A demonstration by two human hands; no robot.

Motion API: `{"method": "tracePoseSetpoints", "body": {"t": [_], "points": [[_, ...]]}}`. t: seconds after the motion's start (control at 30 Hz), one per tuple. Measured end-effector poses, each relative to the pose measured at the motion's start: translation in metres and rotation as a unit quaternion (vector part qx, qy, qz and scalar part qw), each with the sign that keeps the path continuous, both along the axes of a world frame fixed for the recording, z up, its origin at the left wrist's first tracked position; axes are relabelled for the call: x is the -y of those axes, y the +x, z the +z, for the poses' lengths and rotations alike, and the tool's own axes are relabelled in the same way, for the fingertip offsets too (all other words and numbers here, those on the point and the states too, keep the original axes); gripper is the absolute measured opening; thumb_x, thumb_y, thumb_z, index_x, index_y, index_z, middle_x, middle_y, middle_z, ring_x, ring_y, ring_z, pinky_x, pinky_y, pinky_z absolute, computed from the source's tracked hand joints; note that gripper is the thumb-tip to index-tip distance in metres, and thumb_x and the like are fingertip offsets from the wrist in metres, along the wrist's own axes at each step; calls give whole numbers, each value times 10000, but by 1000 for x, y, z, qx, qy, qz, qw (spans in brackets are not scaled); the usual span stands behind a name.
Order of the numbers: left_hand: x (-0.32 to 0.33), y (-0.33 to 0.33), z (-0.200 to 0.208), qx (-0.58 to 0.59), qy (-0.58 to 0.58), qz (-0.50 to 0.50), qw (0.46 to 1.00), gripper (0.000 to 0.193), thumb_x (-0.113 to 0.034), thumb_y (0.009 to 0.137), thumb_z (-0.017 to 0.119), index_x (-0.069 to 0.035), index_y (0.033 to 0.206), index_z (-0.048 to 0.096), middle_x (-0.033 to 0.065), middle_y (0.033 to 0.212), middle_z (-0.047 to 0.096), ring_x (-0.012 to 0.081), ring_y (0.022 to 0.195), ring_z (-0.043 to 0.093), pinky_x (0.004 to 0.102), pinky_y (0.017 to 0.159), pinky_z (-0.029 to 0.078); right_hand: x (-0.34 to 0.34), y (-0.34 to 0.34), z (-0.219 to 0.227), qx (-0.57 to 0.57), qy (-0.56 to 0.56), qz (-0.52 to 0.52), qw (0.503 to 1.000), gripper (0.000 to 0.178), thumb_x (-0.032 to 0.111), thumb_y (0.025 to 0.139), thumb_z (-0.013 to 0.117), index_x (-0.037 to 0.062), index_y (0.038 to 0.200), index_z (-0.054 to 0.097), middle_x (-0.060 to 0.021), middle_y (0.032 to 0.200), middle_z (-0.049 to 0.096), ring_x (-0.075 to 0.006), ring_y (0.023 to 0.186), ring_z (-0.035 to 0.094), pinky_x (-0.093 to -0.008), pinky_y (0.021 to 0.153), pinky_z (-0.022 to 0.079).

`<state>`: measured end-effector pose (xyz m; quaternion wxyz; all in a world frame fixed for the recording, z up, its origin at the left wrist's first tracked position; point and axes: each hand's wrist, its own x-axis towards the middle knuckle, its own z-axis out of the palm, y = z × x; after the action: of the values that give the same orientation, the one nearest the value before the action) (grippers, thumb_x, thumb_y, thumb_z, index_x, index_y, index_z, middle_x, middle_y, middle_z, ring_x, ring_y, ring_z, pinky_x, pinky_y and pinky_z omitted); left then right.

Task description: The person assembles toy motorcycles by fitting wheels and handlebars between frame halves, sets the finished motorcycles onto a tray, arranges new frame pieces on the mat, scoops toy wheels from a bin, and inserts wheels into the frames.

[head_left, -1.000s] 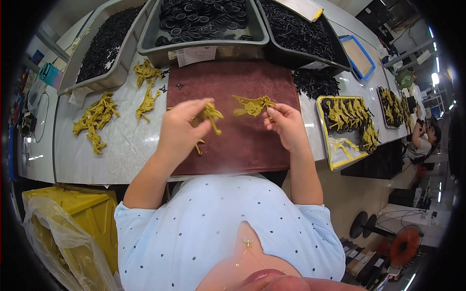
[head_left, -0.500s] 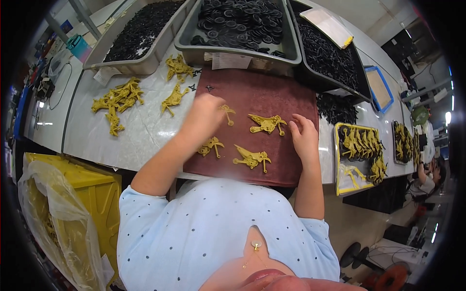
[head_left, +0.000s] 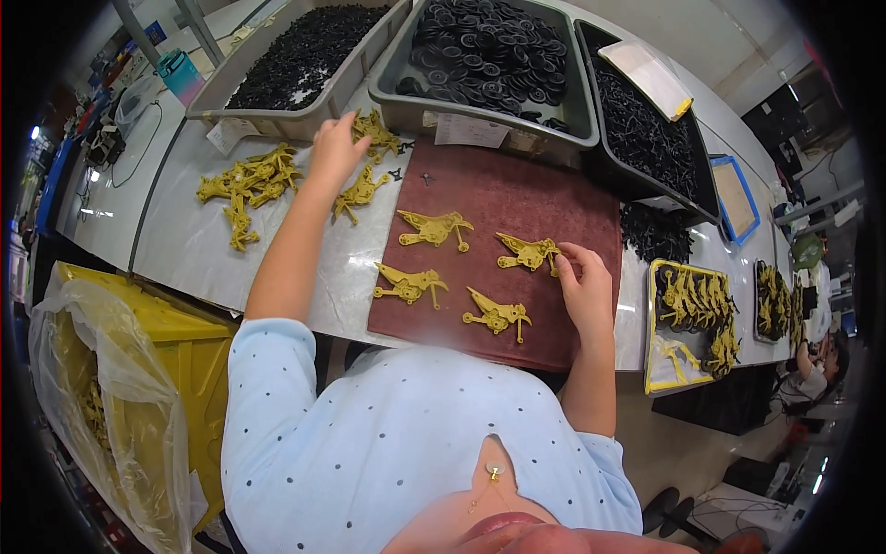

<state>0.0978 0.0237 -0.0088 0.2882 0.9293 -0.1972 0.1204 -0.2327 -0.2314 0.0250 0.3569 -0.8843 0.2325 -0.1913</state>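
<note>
Head view: down onto a pale desk (head_left: pixel 175 245) with a dark red cloth (head_left: pixel 544 203) spread over its near edge; dotted light blue shirt (head_left: pixel 406 415) just below.
Left hand (head_left: pixel 337 148): stretched out to a small cluster of yellow parts (head_left: pixel 377 136) on the desk, left of the cloth; with fingers bent and fingertips at the nearest part; cannot tell whether gripping it or only touching.
Right hand (head_left: pixel 587 284): over the right side of the cloth, loosely curled, with fingertips at the hooked end of the upper right yellow part (head_left: pixel 526 250); cannot tell whether pinched.
Rest of the cloth: flat on it, the upper left yellow part (head_left: pixel 430 228), the lower left yellow part (head_left: pixel 406 284) and the lower right yellow part (head_left: pixel 496 315), all apart from one another; near the far left corner, a small black star-shaped piece (head_left: pixel 426 177).
Left of the cloth: a single yellow part (head_left: pixel 361 193) just below the cluster, then a bigger yellow pile (head_left: pixel 251 180).
Far side: a grey bin (head_left: pixel 277 120) of small black bits, a middle grey bin (head_left: pixel 489 120) of black wheels, a black bin (head_left: pixel 706 198) of thin black pieces.
Right of the cloth: a loose black heap (head_left: pixel 657 233); nearer, a yellow-rimmed tray (head_left: pixel 650 342) of yellow and black parts.
Lower left: a yellow crate (head_left: pixel 166 319), partly covered by a clear plastic bag (head_left: pixel 129 369).
</note>
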Motion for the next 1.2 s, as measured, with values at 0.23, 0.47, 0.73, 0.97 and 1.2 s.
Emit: {"method": "tracePoseSetpoints", "body": {"t": [0.23,0.47,0.73,0.97,1.2], "points": [[37,17,5,-22,129,-35,991,676,-323,689,816,-18,1232,552,185,1227,558,389,1156,506,470,949,445,-6,-7,2,-10,0,1,1000,205,110,891,634,7,1065,668,-142,979,656,-212,826,669,-296,739,519],[19,15,1,37,66,-70,995,811,-181,679,781,11,1351,370,181,1110,618,352,1064,566,418,935,464,-7,-5,-3,15,-24,7,1000,202,108,886,638,8,1060,667,-134,967,655,-203,780,646,-295,707,509],[-30,-2,12,-16,38,-57,998,544,-206,774,710,28,1226,519,201,1069,652,373,1033,600,429,885,484,-22,10,6,32,-5,45,998,208,88,882,642,10,1073,661,-128,956,651,-193,754,625,-287,681,499],[-42,-126,52,-199,149,-8,969,636,-295,791,740,91,1207,454,310,997,626,426,986,615,441,858,502,-38,40,30,45,-12,125,991,174,45,881,621,13,1048,660,-120,973,657,-212,842,650,-300,734,517],[-71,-138,18,-156,97,53,982,685,-160,813,702,87,1352,359,295,996,625,421,942,624,422,815,516,-104,167,27,58,-219,427,875,422,20,799,571,93,1214,600,-108,1157,625,-292,1114,570,-391,908,484]]}}
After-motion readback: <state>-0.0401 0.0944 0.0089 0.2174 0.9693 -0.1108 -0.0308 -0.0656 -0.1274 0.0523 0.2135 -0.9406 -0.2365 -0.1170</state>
